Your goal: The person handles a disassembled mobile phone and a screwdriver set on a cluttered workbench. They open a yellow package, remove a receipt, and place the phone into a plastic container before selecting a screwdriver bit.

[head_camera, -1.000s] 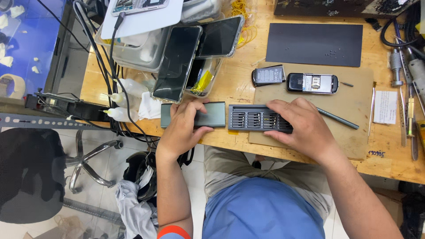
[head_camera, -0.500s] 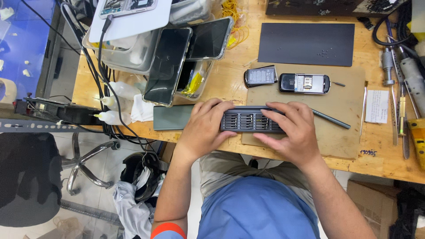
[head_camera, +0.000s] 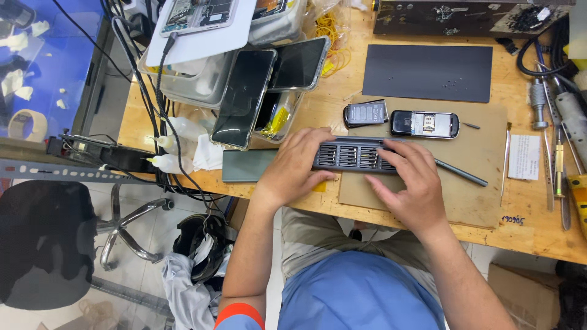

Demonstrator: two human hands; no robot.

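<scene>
A dark screwdriver-bit case (head_camera: 351, 156) lies open on the brown mat (head_camera: 471, 195), with rows of bits showing. My left hand (head_camera: 295, 169) grips its left end, thumb under the front edge. My right hand (head_camera: 408, 183) rests over its right part, fingers on the bits. The case's grey-green lid (head_camera: 244, 165) lies to the left on the wooden bench. Beyond the case lie an opened small dark phone (head_camera: 425, 124) and its back cover (head_camera: 365, 113). A thin dark screwdriver (head_camera: 461, 173) lies to the right of my right hand.
A black mat (head_camera: 428, 72) with tiny screws lies at the back. Several smartphones (head_camera: 244, 98) lean on clear trays at back left, with cables and squeeze bottles (head_camera: 168, 164). Tools (head_camera: 559, 165) and a paper slip (head_camera: 524, 157) line the right side. A chair (head_camera: 46, 244) stands at the left.
The bit case has slid right, out of its grey-green lid, which now lies apart at the left. Both hands moved with the case, the right fingers now on the bits.
</scene>
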